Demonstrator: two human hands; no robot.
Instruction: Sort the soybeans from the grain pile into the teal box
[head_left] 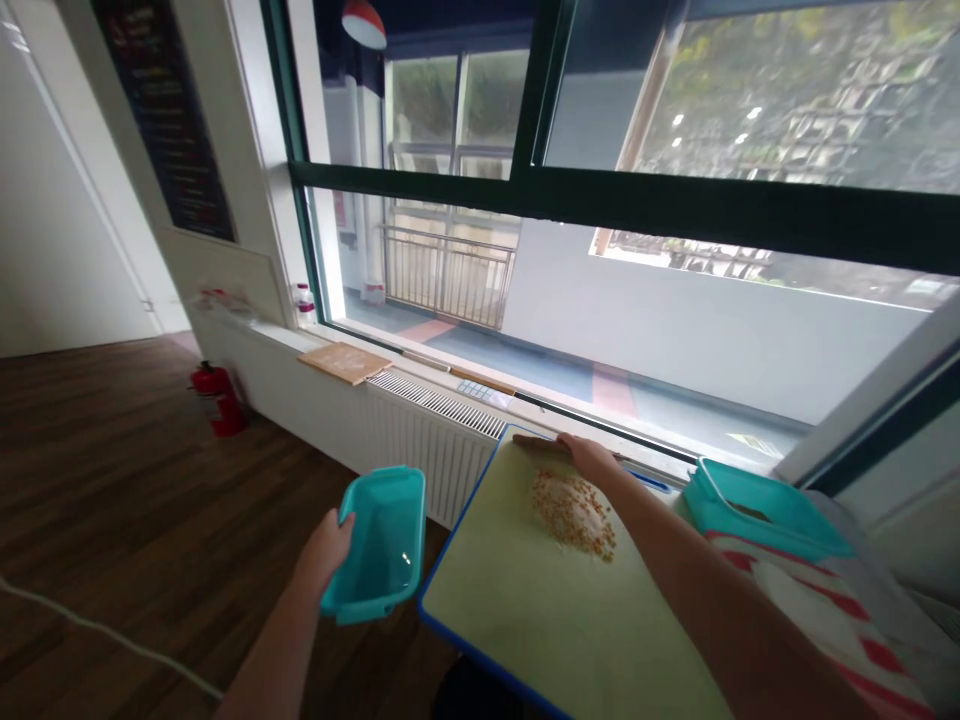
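My left hand [328, 548] grips the left rim of a teal plastic container [384, 540], held beside the left edge of the table. Its inside faces up, and I see nothing in it. A pale yellow-green tabletop with a blue rim [517, 610] stands before me. On it lies a heap of golden kernels [574, 512] mixed with something pale and fine. My right hand [587, 458] reaches over to the table's far side, its fingers closed on a thin brown strip [540, 443], which looks wooden. The strip lies just beyond the heap.
Behind the table run a radiator [435, 450] and a window sill with a wooden board [345, 362]. A second teal container [765, 510] with dark contents stands at the right, near a red-and-white striped item [825, 610]. A fire extinguisher [217, 398] and a cable [112, 635] are at the left.
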